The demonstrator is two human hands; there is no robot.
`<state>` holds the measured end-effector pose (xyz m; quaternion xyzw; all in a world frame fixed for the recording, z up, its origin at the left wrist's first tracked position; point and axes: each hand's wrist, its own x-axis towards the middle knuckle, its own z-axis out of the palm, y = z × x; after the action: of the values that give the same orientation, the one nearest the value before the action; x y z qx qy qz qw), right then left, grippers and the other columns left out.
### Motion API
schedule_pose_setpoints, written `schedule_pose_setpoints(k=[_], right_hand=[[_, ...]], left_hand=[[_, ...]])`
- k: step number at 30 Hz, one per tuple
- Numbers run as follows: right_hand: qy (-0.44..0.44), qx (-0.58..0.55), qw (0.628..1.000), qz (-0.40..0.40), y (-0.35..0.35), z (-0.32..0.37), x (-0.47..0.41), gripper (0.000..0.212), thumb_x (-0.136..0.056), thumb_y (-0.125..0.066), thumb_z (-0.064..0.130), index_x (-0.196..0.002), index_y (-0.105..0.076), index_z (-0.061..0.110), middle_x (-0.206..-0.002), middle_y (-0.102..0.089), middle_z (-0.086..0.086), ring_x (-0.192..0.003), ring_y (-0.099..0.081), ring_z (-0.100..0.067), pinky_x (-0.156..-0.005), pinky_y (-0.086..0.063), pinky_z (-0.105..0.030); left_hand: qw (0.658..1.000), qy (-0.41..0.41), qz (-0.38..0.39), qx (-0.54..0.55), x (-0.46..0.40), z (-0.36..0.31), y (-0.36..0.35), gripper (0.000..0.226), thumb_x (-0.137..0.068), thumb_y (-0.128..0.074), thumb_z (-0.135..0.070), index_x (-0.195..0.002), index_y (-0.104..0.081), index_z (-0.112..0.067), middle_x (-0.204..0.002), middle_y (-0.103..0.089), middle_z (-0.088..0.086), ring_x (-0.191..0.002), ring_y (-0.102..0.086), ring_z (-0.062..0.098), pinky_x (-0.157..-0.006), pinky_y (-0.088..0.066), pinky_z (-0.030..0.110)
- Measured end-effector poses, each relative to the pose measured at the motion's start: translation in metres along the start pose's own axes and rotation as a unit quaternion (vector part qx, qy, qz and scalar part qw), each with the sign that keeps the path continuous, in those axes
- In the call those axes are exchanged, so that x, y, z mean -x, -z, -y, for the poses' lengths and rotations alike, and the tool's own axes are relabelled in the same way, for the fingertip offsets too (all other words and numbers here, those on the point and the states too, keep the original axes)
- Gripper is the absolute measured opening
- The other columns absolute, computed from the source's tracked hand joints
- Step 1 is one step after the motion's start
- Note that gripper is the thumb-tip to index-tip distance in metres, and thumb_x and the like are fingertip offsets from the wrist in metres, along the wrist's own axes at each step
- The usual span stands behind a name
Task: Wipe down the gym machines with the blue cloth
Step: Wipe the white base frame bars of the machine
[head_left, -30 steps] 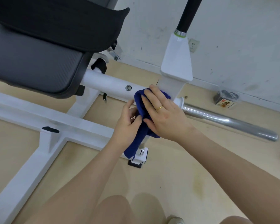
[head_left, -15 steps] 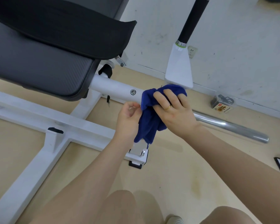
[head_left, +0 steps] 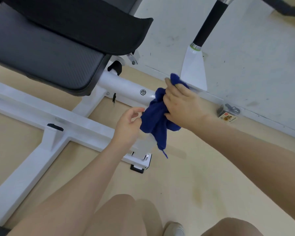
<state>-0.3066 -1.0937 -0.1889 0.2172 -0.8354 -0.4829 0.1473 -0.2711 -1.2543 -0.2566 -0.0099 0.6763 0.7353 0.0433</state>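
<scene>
The blue cloth is bunched over the white tube of the gym machine, one tail hanging down toward the floor. My right hand grips the cloth from above and presses its upper end against the foot of the white bracket under the black handle. My left hand hovers at the cloth's left edge, its fingers loosely curled with a gap between thumb and index; it holds nothing. The tube's right end is hidden behind my right hand and forearm.
The black seat pad overhangs the tube at upper left. The white floor frame runs across the beige floor below my left arm. A small box lies by the wall. My knees and a shoe fill the bottom.
My right hand slid the cloth up and right along the tube to the bracket's foot. My left hand let go of the cloth and now sits apart at its edge.
</scene>
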Motion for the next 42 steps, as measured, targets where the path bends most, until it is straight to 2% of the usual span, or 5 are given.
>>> schedule_pose_setpoints(k=[18, 23, 27, 34, 42], right_hand=[[0.148, -0.268, 0.951, -0.046, -0.048, 0.077, -0.001, 0.015, -0.071, -0.064, 0.012, -0.086, -0.060, 0.013, -0.079, -0.066, -0.001, -0.083, -0.062, -0.024, -0.088, -0.037, -0.032], [0.025, -0.610, 0.792, -0.019, -0.032, 0.071, 0.014, 0.042, -0.076, -0.053, -0.010, -0.113, -0.059, 0.009, -0.127, -0.052, -0.004, -0.109, -0.051, -0.017, -0.082, -0.047, -0.021], [-0.270, -0.757, 0.592, -0.062, -0.010, 0.074, 0.028, 0.033, -0.083, -0.052, -0.002, -0.092, -0.050, 0.030, -0.091, -0.058, 0.016, -0.078, -0.052, 0.004, -0.065, -0.039, -0.011], [-0.069, -0.760, 0.647, -0.001, -0.007, 0.103, 0.044, 0.076, -0.083, -0.060, 0.019, -0.146, -0.019, 0.027, -0.153, -0.016, -0.002, -0.135, -0.022, 0.003, -0.106, -0.030, -0.013], [-0.115, -0.154, 0.949, -0.249, -0.002, 0.040, 0.012, 0.046, -0.086, -0.030, -0.001, -0.106, -0.068, 0.015, -0.115, -0.065, -0.008, -0.115, -0.047, -0.029, -0.093, -0.031, -0.045]], left_hand=[[0.993, 0.042, 0.093, -0.052, -0.007, 0.068, -0.006, 0.054, -0.089, -0.049, -0.003, -0.131, -0.042, -0.035, -0.129, -0.050, -0.014, -0.118, -0.047, 0.003, -0.099, -0.039, 0.022], [0.998, 0.032, 0.050, -0.017, -0.001, 0.066, -0.008, 0.051, -0.089, -0.054, -0.008, -0.121, -0.042, -0.046, -0.106, -0.058, -0.020, -0.095, -0.061, 0.002, -0.079, -0.050, 0.017], [0.999, 0.048, 0.013, 0.015, 0.001, 0.051, -0.007, 0.031, -0.093, -0.050, -0.012, -0.104, -0.054, -0.040, -0.094, -0.069, -0.008, -0.077, -0.066, 0.010, -0.071, -0.052, 0.025], [0.937, 0.142, 0.045, 0.317, 0.001, 0.033, -0.004, 0.031, -0.092, -0.041, 0.004, -0.111, -0.058, -0.014, -0.098, -0.068, 0.012, -0.077, -0.068, 0.018, -0.063, -0.057, 0.025], [0.993, 0.070, 0.095, 0.008, -0.003, 0.040, 0.001, 0.064, -0.084, -0.031, 0.012, -0.131, -0.046, -0.029, -0.137, -0.048, -0.008, -0.127, -0.041, 0.004, -0.095, -0.031, 0.021]])
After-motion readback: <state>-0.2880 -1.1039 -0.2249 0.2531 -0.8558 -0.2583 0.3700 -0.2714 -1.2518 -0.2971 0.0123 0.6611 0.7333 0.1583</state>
